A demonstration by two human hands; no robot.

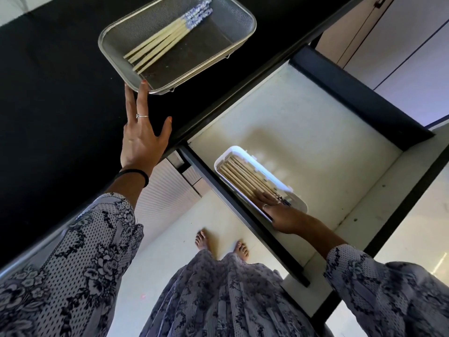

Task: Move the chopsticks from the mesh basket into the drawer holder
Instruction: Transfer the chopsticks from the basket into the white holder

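Patterned sleeves [80,259] and the skirt of a printed garment [218,300] are seen nearest the head camera, at the 6 o'clock edge; two bare feet [222,244] are shown just above the skirt on a pale floor.

Left hand [141,132]: extended toward 12 o'clock over a black countertop [48,93], with the fingers straight and spread. The tips of two fingers are laid against the near rim of the mesh basket [121,59]; nothing is gripped. A ring is worn on one finger and a dark band at the wrist.

Mesh basket: placed on the countertop at about 11 o'clock. A bundle of pale chopsticks [162,42] with blue-patterned ends is contained in it, lying diagonally, the patterned ends pointed toward 1 o'clock.

Drawer [303,122]: pulled open at the centre right, its floor pale and its frame dark. A white holder [230,154] is set on the drawer floor along the near side wall, at about 4 o'clock from the basket. A second set of wooden chopsticks [245,176] is already laid lengthwise in it.

Right hand [277,210]: lowered into the 5 o'clock end of the holder, palm down. The fingers are laid nearly flat on the chopsticks there; whether any stick is pinched underneath cannot be told, since the fingertips are blurred and partly hidden. Two rings are visible on this hand.
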